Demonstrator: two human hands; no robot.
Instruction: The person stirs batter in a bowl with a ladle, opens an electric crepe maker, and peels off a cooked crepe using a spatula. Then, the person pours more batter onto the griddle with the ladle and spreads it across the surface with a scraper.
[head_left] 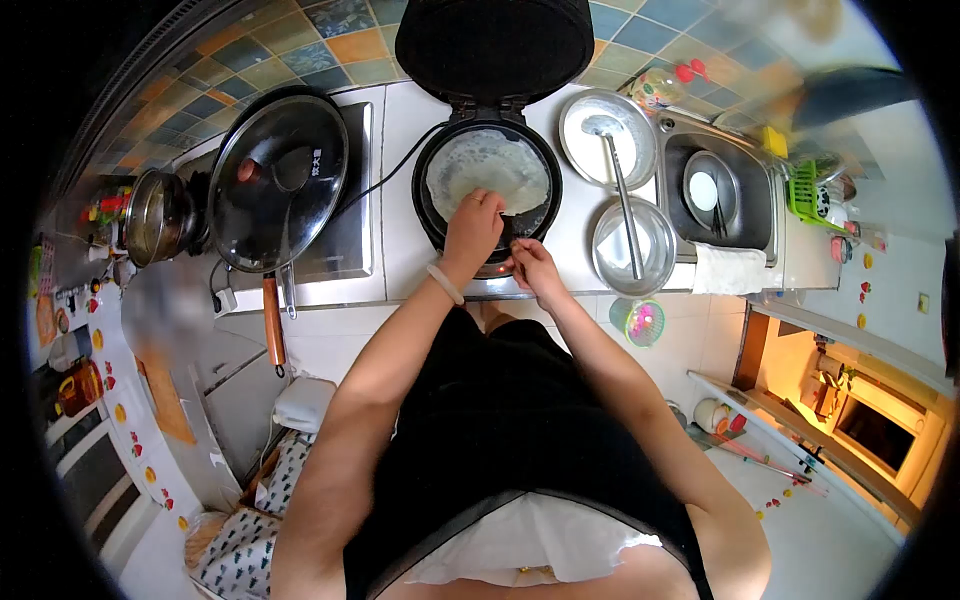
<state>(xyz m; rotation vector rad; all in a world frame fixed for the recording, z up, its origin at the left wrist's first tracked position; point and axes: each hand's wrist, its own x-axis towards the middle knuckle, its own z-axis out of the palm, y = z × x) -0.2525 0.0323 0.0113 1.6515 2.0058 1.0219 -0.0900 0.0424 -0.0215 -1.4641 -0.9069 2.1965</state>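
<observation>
A thin pale crepe (490,165) lies on the round black electric griddle (553,185), whose lid (495,45) stands raised behind it. My left hand (476,228), with a light bangle at the wrist, reaches over the pan. Its fingers are curled together at the crepe's near edge and appear to pinch it. Dark pan surface shows beside that edge. At the griddle's front right rim is my right hand (535,268), thumb and fingers pressed together; whatever they hold is too small to make out.
Right of the griddle, a ladle (618,180) spans a batter-coated bowl (572,140) and another metal bowl (655,262). A sink (768,205) lies farther right. On the left, a lidded wok (250,215) sits with its wooden handle (273,325) past the counter edge. A cord (385,178) runs between.
</observation>
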